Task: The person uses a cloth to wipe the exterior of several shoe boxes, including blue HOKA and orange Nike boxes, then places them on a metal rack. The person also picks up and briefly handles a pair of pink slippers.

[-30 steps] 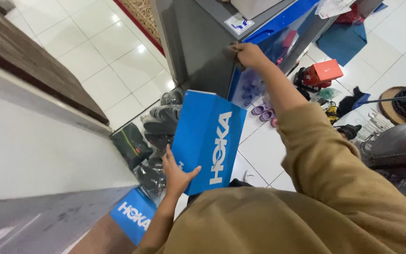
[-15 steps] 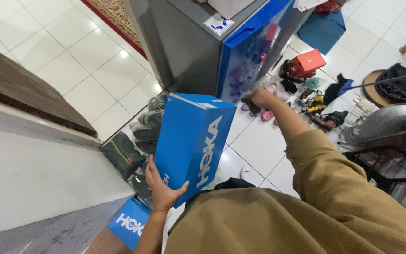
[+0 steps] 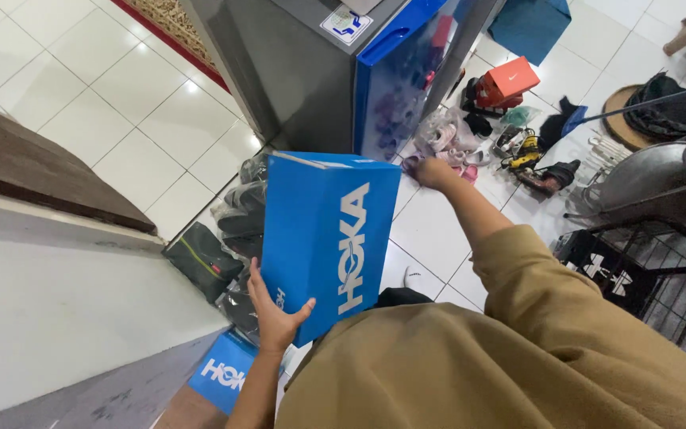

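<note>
A tall blue shoe box [image 3: 319,238] with white lettering is held upright in front of my chest. My left hand [image 3: 275,314] grips its lower left corner from below. My right hand [image 3: 432,171] is stretched forward in a tan sleeve, just past the box's top right corner and low beside the blue door [image 3: 406,71] of a grey cabinet [image 3: 295,71]. Its fingers look curled, and I cannot see whether they hold anything. A pile of loose shoes [image 3: 454,139] lies on the floor right beyond that hand.
A second blue box [image 3: 224,369] lies by my feet. Bagged dark shoes [image 3: 236,214] sit along a white ledge [image 3: 57,294] on the left. An orange shoe box [image 3: 510,79], more shoes and a black metal rack [image 3: 653,238] crowd the right.
My right hand has come down from the top of the blue door to beside the box's upper corner. The box has risen and turned more upright in my left hand.
</note>
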